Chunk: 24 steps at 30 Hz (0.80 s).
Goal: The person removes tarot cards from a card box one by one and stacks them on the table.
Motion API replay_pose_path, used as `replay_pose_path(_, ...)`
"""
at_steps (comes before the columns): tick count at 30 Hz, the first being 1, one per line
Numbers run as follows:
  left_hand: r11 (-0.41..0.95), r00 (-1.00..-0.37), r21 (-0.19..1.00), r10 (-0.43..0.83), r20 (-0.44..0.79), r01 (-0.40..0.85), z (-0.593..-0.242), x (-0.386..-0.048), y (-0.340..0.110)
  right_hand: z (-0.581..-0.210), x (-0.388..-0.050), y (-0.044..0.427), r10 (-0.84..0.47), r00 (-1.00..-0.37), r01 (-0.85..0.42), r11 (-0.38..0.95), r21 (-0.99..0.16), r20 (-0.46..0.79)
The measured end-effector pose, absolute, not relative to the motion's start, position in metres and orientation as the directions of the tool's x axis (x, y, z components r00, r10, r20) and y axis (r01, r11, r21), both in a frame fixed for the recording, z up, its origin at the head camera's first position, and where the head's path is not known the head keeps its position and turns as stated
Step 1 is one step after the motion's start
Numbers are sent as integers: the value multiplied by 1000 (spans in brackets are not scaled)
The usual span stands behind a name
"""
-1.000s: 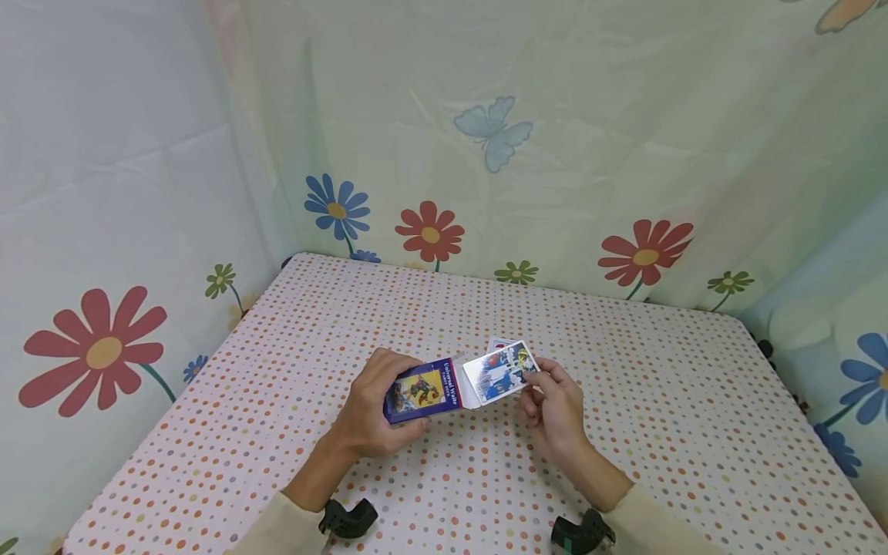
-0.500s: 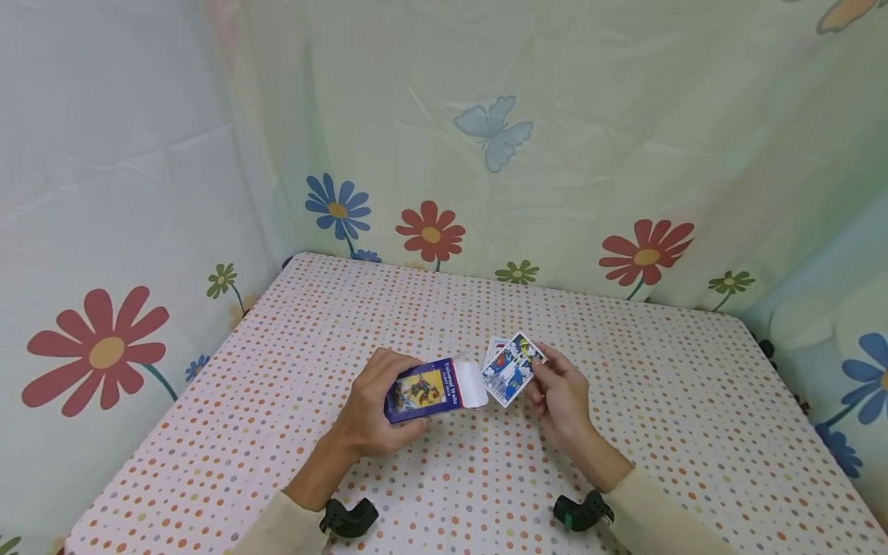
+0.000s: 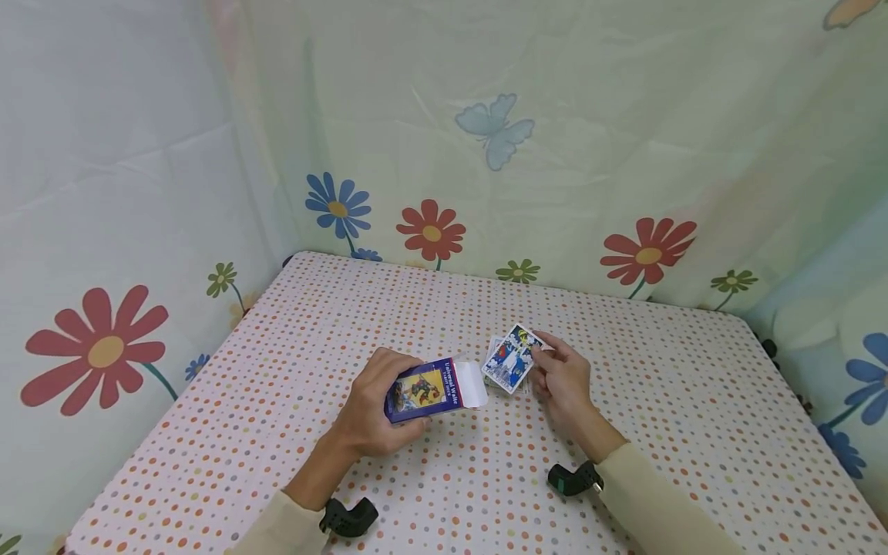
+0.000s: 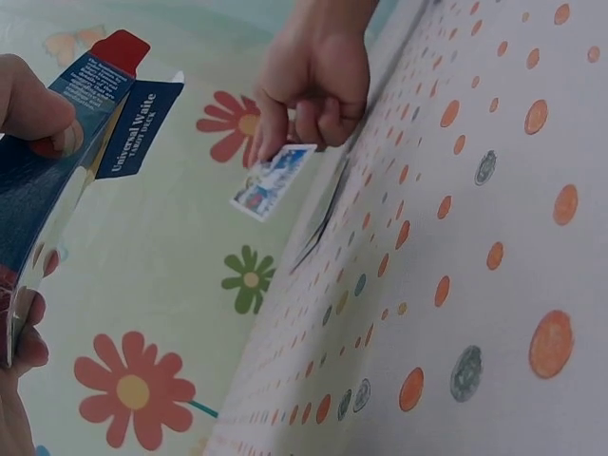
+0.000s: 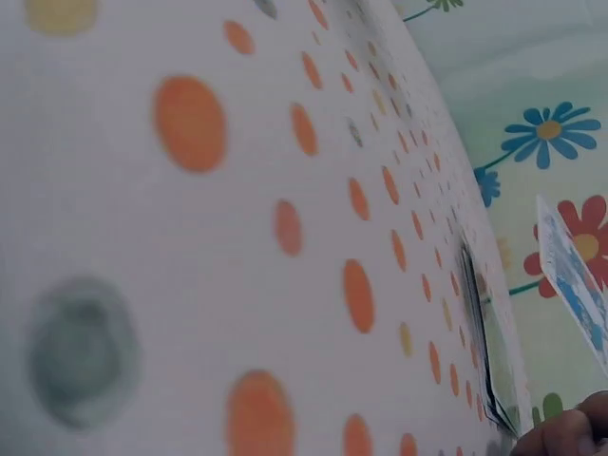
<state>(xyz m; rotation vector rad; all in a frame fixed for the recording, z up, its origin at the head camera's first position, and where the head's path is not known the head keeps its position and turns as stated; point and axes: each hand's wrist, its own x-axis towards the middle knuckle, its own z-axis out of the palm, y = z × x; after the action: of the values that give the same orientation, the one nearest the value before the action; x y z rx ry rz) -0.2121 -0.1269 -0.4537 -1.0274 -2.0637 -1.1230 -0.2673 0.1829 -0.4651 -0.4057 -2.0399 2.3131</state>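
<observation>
My left hand [image 3: 378, 405] grips a purple tarot deck box [image 3: 422, 390], its fingers and thumb around the sides. The box's white end flap [image 3: 472, 385] stands open toward the right. Between thumb and fingers, my right hand [image 3: 565, 381] pinches a tarot card [image 3: 513, 358] with a blue and white picture. In the left wrist view that card [image 4: 273, 182] is held above the cloth. Below it lie other cards [image 3: 493, 345], mostly covered by it in the head view; the right wrist view shows them as a thin stack [image 5: 478, 332] on the table.
A dotted cloth [image 3: 333, 308] covers the table. Behind it hangs a curtain [image 3: 576, 154] printed with flowers and a butterfly. Dark wrist cameras sit on both forearms, the left one [image 3: 349, 518] near the table's front.
My right hand has drawn the card away from the box flap, turned it more upright and moved it slightly away from me over the other cards. The left hand and box stay put.
</observation>
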Motion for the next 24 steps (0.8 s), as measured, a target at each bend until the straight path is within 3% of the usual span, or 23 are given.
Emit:
replay_pose_path(11,354,-546,431,354,759,830,-454,-212,-127,-466,-289,188,135,-963,243,44,-969,-235)
replay_pose_path(24,348,-540,428,352,765,834,-453,-211,-127,-466,-304,182,203,-948,299,318,-900,-244)
